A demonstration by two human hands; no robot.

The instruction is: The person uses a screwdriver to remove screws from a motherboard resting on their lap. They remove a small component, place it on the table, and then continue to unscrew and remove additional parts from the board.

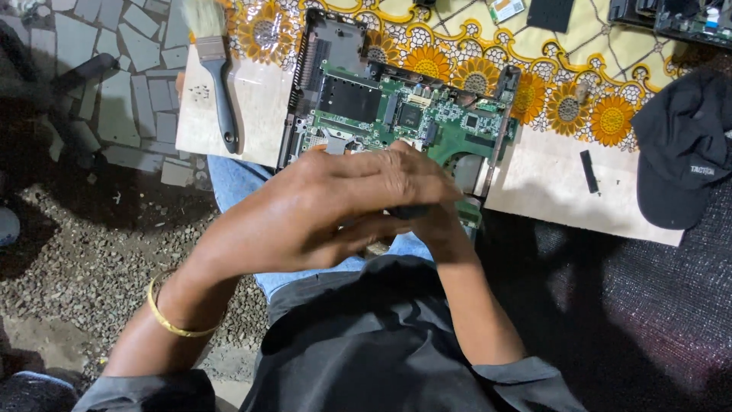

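Both hands, left (335,206) over right (435,217), pinch a small dark part (408,212) just before the green circuit board (404,114).

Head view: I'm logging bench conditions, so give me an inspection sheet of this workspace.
Surface: pale board partly under a sunflower-patterned cloth.
Job's things: green circuit board in an opened dark chassis, at the near edge.
Clutter: paintbrush on the left; black cap on the right; small black strip.
Grips: left hand lies over the right hand; a small dark item shows between them, hold unclear.
Cables: nothing seen.
Surroundings: gravel and broken-tile floor on the left, dark mat on the right.
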